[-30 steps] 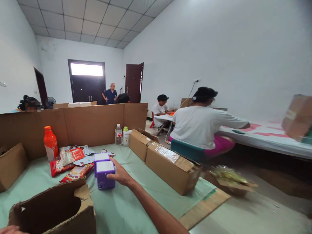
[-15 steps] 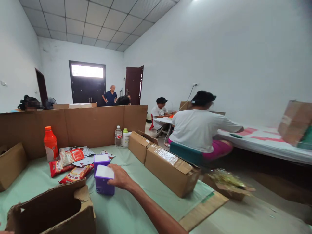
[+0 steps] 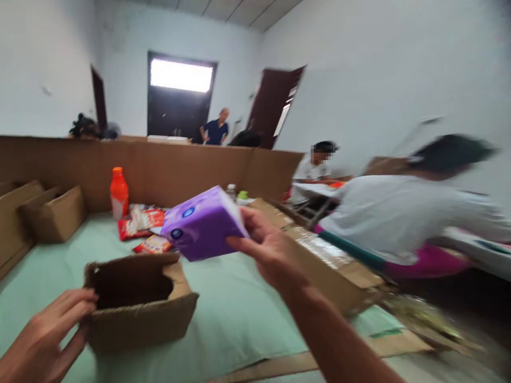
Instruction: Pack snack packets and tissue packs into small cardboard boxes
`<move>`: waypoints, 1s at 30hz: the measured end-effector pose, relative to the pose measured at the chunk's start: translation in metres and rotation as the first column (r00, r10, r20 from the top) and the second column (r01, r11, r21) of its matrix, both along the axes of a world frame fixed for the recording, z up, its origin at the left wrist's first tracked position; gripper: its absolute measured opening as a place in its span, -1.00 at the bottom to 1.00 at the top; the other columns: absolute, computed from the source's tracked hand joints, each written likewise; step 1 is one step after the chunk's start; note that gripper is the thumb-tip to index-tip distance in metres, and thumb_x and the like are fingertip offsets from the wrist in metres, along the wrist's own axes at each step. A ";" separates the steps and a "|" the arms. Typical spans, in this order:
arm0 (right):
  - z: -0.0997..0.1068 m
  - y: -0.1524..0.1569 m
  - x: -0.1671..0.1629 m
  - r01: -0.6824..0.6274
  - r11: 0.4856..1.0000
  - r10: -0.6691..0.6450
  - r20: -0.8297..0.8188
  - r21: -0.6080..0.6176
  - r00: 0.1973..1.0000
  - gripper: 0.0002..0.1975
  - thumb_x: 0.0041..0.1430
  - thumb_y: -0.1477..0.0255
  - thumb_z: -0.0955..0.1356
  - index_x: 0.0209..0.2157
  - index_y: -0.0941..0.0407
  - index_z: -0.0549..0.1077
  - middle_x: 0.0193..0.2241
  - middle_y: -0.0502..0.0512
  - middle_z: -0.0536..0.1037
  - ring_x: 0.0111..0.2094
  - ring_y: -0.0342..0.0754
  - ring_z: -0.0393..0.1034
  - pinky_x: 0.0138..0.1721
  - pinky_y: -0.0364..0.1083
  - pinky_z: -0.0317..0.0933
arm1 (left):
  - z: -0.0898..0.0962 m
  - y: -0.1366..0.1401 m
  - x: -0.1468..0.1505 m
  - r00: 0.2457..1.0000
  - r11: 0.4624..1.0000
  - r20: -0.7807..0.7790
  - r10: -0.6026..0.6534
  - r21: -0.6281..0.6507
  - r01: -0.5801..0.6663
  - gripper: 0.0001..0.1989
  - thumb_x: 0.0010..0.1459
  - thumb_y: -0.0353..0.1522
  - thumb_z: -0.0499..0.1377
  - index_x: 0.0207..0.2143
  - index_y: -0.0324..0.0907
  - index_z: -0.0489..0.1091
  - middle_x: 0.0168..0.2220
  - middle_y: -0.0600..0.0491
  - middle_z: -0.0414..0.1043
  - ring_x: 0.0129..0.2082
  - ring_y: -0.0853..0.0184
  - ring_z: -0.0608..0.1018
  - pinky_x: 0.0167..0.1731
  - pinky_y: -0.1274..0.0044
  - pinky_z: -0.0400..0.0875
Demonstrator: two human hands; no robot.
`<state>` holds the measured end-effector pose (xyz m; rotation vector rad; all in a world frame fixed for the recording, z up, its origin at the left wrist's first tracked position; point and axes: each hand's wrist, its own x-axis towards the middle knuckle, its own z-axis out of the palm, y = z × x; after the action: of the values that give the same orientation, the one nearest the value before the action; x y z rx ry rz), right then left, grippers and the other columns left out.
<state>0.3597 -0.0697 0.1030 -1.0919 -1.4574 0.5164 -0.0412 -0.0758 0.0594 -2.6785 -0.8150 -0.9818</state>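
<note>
My right hand (image 3: 263,242) is closed on the end of a purple tissue pack (image 3: 203,226), thumb on the near face and fingers behind. The pack is raised and tilted above the green-covered table. At lower left, my left hand (image 3: 59,330) has its fingers at the left rim of an open cardboard box (image 3: 139,324), gripping its corner. The box has a torn, notched edge and a dark inside; its bottom is hidden. Behind the purple pack lie red snack packets (image 3: 154,244), partly covered by it.
An orange bottle (image 3: 118,194) stands before a cardboard partition (image 3: 191,165). Small cartons (image 3: 59,215) sit at the left, and long taped cartons (image 3: 319,266) line the right edge. A person in a white shirt (image 3: 399,213) sits at the right; others are farther back.
My right hand has lifted a purple tissue pack off the table. My left hand has come into view at the box, which now appears farther right. The camera view has shifted left and down.
</note>
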 end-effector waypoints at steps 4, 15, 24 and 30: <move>0.024 -0.014 -0.039 -0.146 0.989 0.147 0.066 -0.019 0.987 -0.46 -0.01 0.22 0.56 0.01 -0.01 0.47 -0.19 0.06 0.62 -0.22 0.04 0.53 -0.26 -0.03 0.41 | 0.001 -0.015 0.001 0.998 0.979 -0.035 0.058 -0.194 -0.064 -0.77 0.29 -0.57 0.02 -0.16 -0.11 0.36 -0.06 -0.02 0.54 -0.01 0.27 0.61 -0.07 0.51 0.53; -0.006 0.029 -0.149 -0.221 0.891 0.449 0.703 -0.396 0.551 -0.59 -0.04 0.47 0.46 -0.08 0.13 0.46 -0.15 0.23 0.60 -0.16 0.12 0.47 -0.18 0.03 0.30 | 0.002 -0.020 0.010 0.996 0.982 0.054 0.065 -0.180 -0.055 -0.77 0.26 -0.60 0.03 -0.26 -0.17 0.41 -0.26 -0.02 0.48 -0.17 0.20 0.52 -0.14 0.34 0.46; -0.036 0.039 -0.171 -0.152 0.822 0.559 0.726 -0.549 0.400 -0.48 -0.12 0.33 0.60 -0.08 0.15 0.51 -0.16 0.32 0.65 -0.23 0.25 0.55 -0.26 0.07 0.35 | -0.007 -0.005 0.003 1.000 0.959 0.009 -0.023 -0.283 0.024 -0.77 0.11 -0.56 0.05 -0.29 -0.10 0.40 -0.26 0.09 0.53 -0.21 0.24 0.57 0.26 0.18 0.18; 0.011 0.054 -0.094 -0.277 0.887 0.459 0.638 -0.370 0.618 -0.70 0.26 0.21 0.38 -0.05 0.03 0.59 -0.22 0.07 0.68 -0.29 0.01 0.56 -0.26 -0.03 0.37 | 0.004 0.003 0.005 0.996 0.928 -0.074 -0.058 -0.372 0.027 -0.72 0.02 -0.55 0.09 -0.29 -0.06 0.47 -0.36 0.10 0.56 -0.31 0.24 0.60 0.21 0.22 0.33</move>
<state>0.2656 -0.0160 0.1137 -1.2519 -2.4094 0.5984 -0.0361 -0.0725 0.0638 -3.0411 -1.0184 -0.7820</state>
